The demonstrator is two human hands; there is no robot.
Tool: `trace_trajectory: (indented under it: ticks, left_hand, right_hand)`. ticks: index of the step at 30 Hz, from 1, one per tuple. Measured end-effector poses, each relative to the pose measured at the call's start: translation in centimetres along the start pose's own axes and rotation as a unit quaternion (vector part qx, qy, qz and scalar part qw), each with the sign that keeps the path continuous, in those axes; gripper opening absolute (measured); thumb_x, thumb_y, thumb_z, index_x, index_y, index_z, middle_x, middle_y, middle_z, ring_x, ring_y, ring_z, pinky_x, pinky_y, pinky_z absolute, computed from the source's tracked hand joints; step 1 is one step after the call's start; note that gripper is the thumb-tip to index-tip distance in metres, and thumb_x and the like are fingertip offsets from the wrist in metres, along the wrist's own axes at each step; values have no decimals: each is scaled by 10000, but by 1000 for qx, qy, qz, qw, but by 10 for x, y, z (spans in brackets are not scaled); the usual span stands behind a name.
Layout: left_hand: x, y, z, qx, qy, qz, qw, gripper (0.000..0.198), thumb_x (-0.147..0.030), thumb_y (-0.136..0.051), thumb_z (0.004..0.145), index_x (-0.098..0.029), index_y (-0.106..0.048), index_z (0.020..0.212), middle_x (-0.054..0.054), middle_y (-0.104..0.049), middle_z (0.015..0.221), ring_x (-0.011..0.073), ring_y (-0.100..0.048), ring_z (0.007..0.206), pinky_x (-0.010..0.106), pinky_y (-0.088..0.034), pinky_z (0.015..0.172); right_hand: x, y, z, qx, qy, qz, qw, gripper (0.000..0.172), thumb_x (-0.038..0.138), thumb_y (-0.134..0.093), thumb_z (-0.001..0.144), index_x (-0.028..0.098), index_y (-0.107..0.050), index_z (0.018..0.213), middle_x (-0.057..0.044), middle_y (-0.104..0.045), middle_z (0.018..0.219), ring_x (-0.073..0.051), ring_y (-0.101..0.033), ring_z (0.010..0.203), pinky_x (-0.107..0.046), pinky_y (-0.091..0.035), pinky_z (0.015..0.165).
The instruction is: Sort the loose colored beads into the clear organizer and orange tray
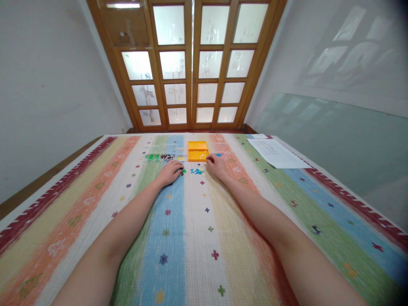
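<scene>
An orange tray [197,147] sits on the striped cloth far ahead of me, with small pale bits in it. My right hand [216,165] rests just right of the tray's front corner, fingers pinched together near a small blue piece [218,155]. My left hand [170,172] lies knuckles up on the cloth, fingers curled over small dark pieces at its tips. A loose heap of blue pieces [197,171] lies between both hands. Left of the tray stand clear boxes holding green pieces [153,157] and dark red pieces [167,157].
The striped, patterned cloth [191,238] covers the whole table. A printed paper sheet [276,152] lies at the far right. A glass pane [334,140] leans along the right wall. Wooden doors with frosted panes [191,63] stand behind the table.
</scene>
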State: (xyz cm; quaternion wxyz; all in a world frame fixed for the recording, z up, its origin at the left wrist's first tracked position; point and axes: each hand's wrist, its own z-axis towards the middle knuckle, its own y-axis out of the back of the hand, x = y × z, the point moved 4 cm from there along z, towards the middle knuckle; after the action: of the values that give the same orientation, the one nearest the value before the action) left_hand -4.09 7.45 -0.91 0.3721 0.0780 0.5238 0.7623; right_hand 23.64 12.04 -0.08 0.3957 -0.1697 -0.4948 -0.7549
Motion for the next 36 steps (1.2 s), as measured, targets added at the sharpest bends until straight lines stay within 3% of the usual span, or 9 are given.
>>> trace_trajectory:
  ticks: [4,10,15,18,22,29,36]
  left_hand:
    - [0,0,0,-1,3,-4,1000,276,-221,-556,977,-223,-754,1170,84,-725,1228,254,-594,1246,485,-445,1156]
    - [-1,1,0,0,0,-1,1000,282,-229,-546,982,-210,-749,1176,92,-724,1232,255,-590,1244,486,-446,1151]
    - [-2,2,0,7,8,-4,1000,282,-228,-545,981,-222,-750,1175,86,-724,1241,254,-591,1250,493,-439,1161]
    - [-3,3,1,9,12,-8,1000,282,-232,-549,979,-227,-752,1175,83,-723,1241,255,-591,1254,495,-438,1162]
    - [-2,2,1,10,15,-8,1000,285,-236,-553,977,-222,-753,1179,86,-717,1257,253,-587,1262,481,-437,1167]
    - [-1,0,0,6,13,-4,1000,288,-234,-555,974,-217,-747,1187,84,-718,1258,249,-588,1256,473,-434,1167]
    - [-3,2,1,14,17,-1,1000,290,-240,-547,975,-225,-747,1185,78,-716,1264,252,-588,1260,467,-432,1171]
  right_hand:
    - [-10,-1,5,-33,-37,91,995,180,245,-609,899,197,-751,998,-91,-774,1026,-214,-691,939,-388,-549,944]
    - [-23,-17,10,9,-112,264,958,445,231,-560,908,217,-657,1343,-114,-729,1271,-208,-700,1116,-390,-601,923]
    - [-23,-14,9,0,-112,235,965,417,203,-515,931,202,-685,1312,-122,-739,1246,-214,-702,1118,-408,-591,948]
    - [-14,-8,6,5,-65,135,989,330,204,-514,949,195,-745,1185,-110,-758,1191,-217,-697,1108,-418,-555,1004]
    - [7,-12,-4,66,29,40,997,270,198,-545,966,193,-774,1109,-102,-771,1132,-218,-704,1051,-382,-548,972]
    - [45,-30,-24,189,261,-29,946,288,216,-550,1007,215,-773,1188,-101,-739,1245,-229,-652,1191,-410,-483,1080]
    - [50,-31,-27,206,289,-58,933,326,210,-538,1014,228,-753,1258,-97,-722,1297,-239,-644,1229,-426,-467,1110]
